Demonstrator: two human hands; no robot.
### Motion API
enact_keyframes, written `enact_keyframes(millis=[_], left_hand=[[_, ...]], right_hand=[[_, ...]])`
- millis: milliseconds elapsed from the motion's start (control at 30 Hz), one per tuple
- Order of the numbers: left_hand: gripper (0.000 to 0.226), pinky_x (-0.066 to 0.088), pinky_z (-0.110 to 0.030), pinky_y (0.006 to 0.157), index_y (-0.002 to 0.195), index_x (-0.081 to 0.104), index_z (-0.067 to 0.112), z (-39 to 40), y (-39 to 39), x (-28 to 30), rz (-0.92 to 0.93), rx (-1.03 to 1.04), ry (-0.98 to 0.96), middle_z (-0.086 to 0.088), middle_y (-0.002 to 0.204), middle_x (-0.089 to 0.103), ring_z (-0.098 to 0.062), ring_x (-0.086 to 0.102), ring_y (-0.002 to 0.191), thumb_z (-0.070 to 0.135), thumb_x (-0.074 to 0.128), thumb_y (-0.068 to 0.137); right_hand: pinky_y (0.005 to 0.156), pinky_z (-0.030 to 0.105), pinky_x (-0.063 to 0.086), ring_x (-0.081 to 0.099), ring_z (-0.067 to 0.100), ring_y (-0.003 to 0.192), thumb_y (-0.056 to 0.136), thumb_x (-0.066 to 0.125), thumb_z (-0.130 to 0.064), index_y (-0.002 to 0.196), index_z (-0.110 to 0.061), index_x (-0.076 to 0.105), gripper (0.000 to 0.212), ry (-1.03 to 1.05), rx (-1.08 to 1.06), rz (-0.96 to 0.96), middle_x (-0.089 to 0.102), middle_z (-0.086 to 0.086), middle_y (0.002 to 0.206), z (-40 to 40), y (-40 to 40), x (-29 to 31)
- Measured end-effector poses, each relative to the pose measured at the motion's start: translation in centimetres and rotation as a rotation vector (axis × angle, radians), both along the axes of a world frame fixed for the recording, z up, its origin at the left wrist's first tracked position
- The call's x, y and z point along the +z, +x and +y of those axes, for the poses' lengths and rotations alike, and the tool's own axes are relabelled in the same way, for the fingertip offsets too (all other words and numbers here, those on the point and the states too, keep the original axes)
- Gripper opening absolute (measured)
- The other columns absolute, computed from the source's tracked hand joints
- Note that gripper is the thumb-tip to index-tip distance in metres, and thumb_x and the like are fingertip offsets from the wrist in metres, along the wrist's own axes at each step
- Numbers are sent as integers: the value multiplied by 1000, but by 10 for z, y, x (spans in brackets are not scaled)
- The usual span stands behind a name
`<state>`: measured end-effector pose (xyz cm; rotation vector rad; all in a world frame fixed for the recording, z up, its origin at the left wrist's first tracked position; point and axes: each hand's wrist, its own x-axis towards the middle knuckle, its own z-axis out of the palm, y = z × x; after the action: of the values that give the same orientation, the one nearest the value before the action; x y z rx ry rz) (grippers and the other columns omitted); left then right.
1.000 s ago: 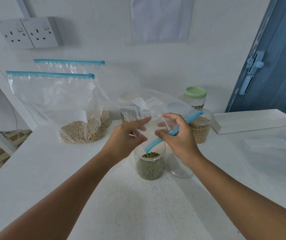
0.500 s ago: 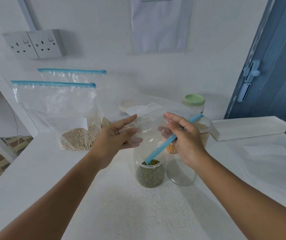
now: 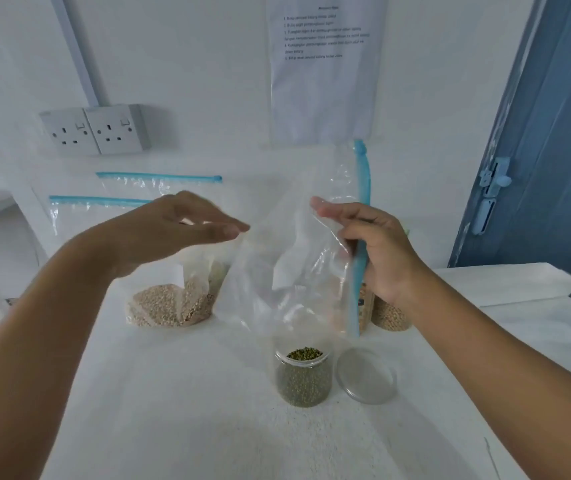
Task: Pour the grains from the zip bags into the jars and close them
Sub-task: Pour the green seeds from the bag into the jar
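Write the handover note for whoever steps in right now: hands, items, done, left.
Right hand grips the emptied zip bag by its blue zip strip, above the jar of green grains. Left hand is open, holding nothing.
Done: that jar is full; its clear lid lies beside it.
Left: put the lid on, then empty the two bags of pale grains standing at the wall.

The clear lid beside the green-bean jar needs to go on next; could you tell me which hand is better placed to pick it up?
Probably the left hand: it is open and holds nothing, while the right hand grips the empty zip bag, though the lid lies on the right.
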<state>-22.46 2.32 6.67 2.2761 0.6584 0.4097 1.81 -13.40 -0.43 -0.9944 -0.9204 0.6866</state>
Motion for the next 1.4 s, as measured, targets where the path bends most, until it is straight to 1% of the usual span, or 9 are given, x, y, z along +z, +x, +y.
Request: enact_keyframes(millis=[167, 267, 333, 433, 567, 667, 767, 1167, 1400], left_hand=[[30, 32, -18, 111, 107, 84, 32, -4, 37, 8, -149, -203, -128, 32, 134, 61, 16, 40, 137, 45, 73, 81], [43, 40, -28, 115, 106, 84, 18, 3, 49, 4, -95, -284, -198, 5, 131, 73, -8, 60, 132, 52, 81, 80], [57, 51, -36, 110, 106, 84, 12, 12, 46, -1, -121, -269, -275, -14, 122, 75, -25, 70, 120, 53, 92, 67], [45, 62, -33, 89, 101, 85, 12, 19, 40, -2, -134, -201, -325, -17, 106, 78, -25, 77, 96, 36, 95, 64], [22, 64, -31, 77, 101, 83, 8, 11, 40, -4, -105, -143, -310, -14, 101, 79, -20, 77, 85, -2, 72, 85], [22, 64, -32, 73, 101, 83, 9, 9, 39, -2, -227, -86, -343, -15, 102, 79, -20, 76, 82, 0, 72, 85], [22, 63, -28, 70, 99, 82, 12, 14, 34, 1, -373, -45, -413, -10, 97, 79, -18, 76, 80, 4, 72, 82], [21, 61, -27, 75, 105, 79, 11, -9, 49, 0, -553, -26, -434, -7, 98, 80, -16, 74, 77, 4, 73, 87], [23, 63, -29, 73, 115, 76, 12, -65, 96, -7, -523, -18, -558, -12, 105, 78, -22, 75, 78, 7, 65, 95]], right_hand=[[57, 33, 18, 70, 5, 77, 86, 31, 22, 67, -16, 80, 65, -40, 138, -93, 79, 6, 114, -9, -1, 17], [52, 27, 24, 61, 32, 93, 85, 32, 21, 68, -15, 79, 62, -80, 147, -204, 79, 11, 112, -12, 8, 19], [52, 20, 33, 63, 24, 78, 85, 34, 22, 73, -9, 79, 56, -136, 143, -256, 79, 13, 109, -17, 18, 22], [79, 18, 53, 73, 5, 99, 94, 45, 16, 89, -11, 83, 46, -301, 76, -467, 79, -1, 114, -21, 32, 22], [110, 15, 38, 52, -18, 124, 102, 60, -7, 98, -36, 83, 37, -399, -84, -754, 67, -27, 123, -17, 29, 11], [119, 24, 26, 35, -6, 142, 101, 67, -20, 103, -51, 79, 33, -312, -320, -789, 46, -18, 151, -19, 23, 0], [126, 40, 21, 19, 11, 153, 100, 70, -29, 104, -64, 72, 36, -296, -483, -620, 29, -14, 163, -29, 13, -14], [97, 47, 59, 72, 21, 110, 87, 71, -19, 127, -27, 73, 41, -45, -129, 423, 72, 0, 127, -70, -4, -34], [78, 29, 63, 75, 19, 103, 100, 59, -3, 128, -12, 70, 31, -127, -134, 348, 75, 5, 125, -112, 66, -30]])
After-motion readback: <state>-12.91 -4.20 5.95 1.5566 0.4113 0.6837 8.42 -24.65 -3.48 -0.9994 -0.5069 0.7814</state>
